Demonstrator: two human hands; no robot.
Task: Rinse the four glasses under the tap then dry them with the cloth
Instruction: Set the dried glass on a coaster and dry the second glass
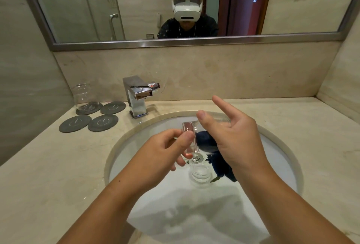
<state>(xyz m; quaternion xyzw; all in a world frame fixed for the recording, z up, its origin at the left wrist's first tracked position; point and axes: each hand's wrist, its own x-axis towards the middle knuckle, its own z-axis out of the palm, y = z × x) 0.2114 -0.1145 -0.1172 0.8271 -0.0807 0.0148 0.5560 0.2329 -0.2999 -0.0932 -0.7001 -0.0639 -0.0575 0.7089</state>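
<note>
Glass 1 point(188, 127): clear, held on its side above basin point(272, 156), thick base leftward.
Glass 2 point(200, 173): clear, standing in basin beside drain.
Glass 3 point(83, 95): clear, standing on rear-left coaster point(89, 108).
Cloth point(224, 169): dark blue, bunched at glass 1 mouth, tail hanging down.

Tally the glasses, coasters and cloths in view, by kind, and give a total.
Glasses: 3 (left glass, held glass, basin glass)
Coasters: 4
Cloth: 1
Total: 8
</note>
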